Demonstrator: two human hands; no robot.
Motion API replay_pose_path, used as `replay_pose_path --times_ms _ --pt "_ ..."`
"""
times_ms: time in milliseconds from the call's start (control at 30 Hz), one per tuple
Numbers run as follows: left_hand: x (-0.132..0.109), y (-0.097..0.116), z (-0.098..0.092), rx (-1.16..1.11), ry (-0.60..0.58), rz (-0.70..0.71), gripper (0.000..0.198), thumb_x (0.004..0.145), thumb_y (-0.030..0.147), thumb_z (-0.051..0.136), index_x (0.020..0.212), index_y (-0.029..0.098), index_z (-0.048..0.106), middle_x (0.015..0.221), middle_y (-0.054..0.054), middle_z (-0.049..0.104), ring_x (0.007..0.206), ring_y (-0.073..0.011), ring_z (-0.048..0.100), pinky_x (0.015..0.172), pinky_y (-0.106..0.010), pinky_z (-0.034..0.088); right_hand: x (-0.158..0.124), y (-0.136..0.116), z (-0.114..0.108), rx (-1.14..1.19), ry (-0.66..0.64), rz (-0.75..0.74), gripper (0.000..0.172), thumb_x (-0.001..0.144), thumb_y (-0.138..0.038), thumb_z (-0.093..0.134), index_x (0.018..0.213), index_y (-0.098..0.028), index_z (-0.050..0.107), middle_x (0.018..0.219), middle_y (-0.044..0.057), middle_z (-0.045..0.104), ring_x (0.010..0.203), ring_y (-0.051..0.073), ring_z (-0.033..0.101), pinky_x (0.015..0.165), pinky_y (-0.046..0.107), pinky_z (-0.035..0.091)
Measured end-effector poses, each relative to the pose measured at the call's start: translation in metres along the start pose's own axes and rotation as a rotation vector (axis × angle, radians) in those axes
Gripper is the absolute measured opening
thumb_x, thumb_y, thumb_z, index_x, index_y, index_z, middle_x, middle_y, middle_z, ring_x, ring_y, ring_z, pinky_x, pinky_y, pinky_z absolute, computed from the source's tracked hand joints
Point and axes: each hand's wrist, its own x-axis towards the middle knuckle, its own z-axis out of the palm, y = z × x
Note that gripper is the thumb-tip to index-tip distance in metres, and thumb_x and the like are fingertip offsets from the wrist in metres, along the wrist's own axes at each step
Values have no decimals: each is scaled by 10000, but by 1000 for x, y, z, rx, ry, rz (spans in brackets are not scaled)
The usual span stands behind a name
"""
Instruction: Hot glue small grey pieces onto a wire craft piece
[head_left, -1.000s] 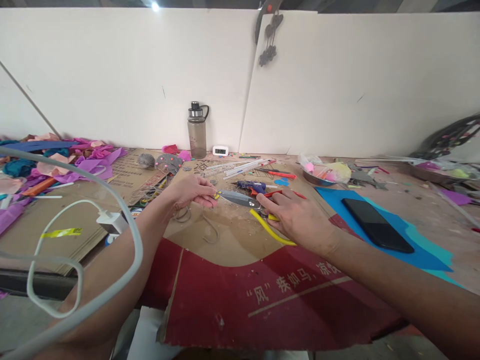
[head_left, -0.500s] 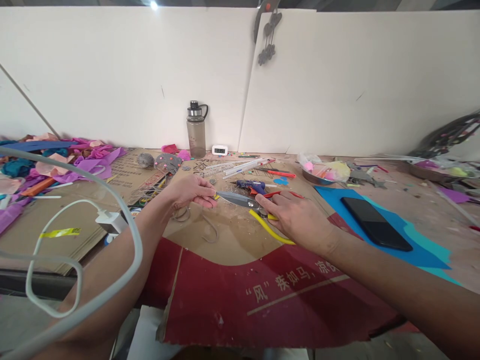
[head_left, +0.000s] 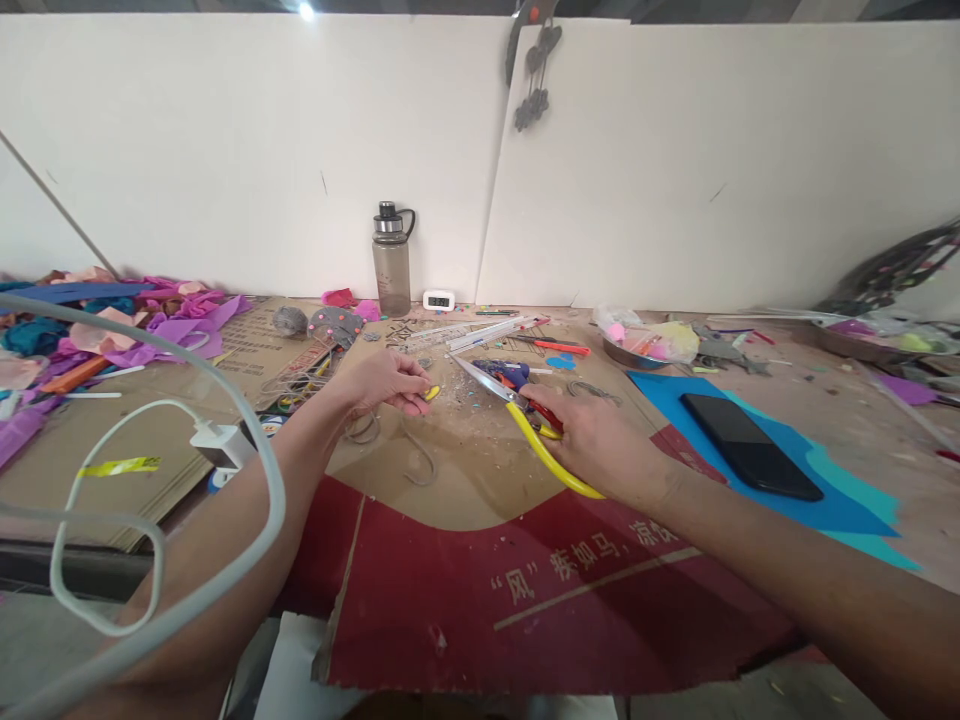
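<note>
Scissors (head_left: 528, 432) fill the curled right hand (head_left: 606, 442); left hand (head_left: 388, 382), fingertips together, pinches a yellow scrap (head_left: 432, 393), seemingly to steady it.

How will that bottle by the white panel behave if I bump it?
The bottle would probably tip if pushed near the top, being tall and narrow. Once down, its rounded body could roll, though the carry loop might check that.
</note>
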Motion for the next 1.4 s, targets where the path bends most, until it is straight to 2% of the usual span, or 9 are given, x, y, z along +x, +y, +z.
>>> replay_pose_path --times_ms 133,233,433,567,667,800,967,1200,1400 --pt "1 -2 0 54 119 84 106 693 237 693 702 146 641 589 -41 674 547 -132 633 515 -210 480 -2 0 -1 155 -52 36 358 868 -278 482 1216 -241 555 918 58 709 763 206 640 619 272 400" --pt "4 -4 -4 103 256 152 111 671 249 697 668 150 645 481 -5 587 396 -69 454 394 -181 295 -5 -4 1 170 -74 6 297 865 -321 506 1135 -244 603 903 62 701 794 205 635 641 267 411" --pt "11 -7 -6 -23 326 312 181 679 338 693 672 163 649 450 59 415 395 -45 284 420 -210 161 -7 -15 4 174 -170 -193 272 774 -280 641 1044 -250 657 902 69 673 838 220 625 703 293 446" --pt "9 -2 6 -95 392 479 209 672 359 706 677 160 642 557 39 505 468 -57 345 463 -215 241 7 -30 -8 374 113 -146 247 855 -254 551 1091 -233 620 1090 98 634 1049 248 579 912 406 443" --pt "7 1 18 -135 429 601 208 684 358 711 733 162 664 672 12 588 581 -83 452 551 -216 343 32 -49 -8 751 311 13 309 848 -299 565 1143 -219 521 1145 91 617 1090 211 579 945 397 450" --pt "5 2 29 -217 350 681 197 695 348 717 754 165 671 726 -1 615 654 -102 507 622 -227 390 67 -71 10 1241 319 133 424 764 -337 645 1118 -228 438 981 33 629 881 169 652 785 346 525" --pt "-1 6 35 -322 251 620 177 708 328 713 719 159 662 592 23 543 531 -73 422 518 -219 317 80 -76 27 1546 272 153 215 756 -349 617 863 -216 487 700 -57 563 519 91 552 563 291 540" --pt "-1 6 42 -449 138 540 179 679 304 740 774 158 698 628 7 585 538 -71 459 521 -221 335 74 -70 30 1509 313 212 188 738 -366 615 767 -207 518 672 -46 561 435 66 419 374 216 422" --pt "3 3 38 -383 242 564 199 671 324 753 673 148 660 525 25 526 488 -58 425 482 -210 303 71 -63 33 1197 434 140 183 771 -315 588 898 -205 515 680 -44 550 547 97 472 521 237 397"
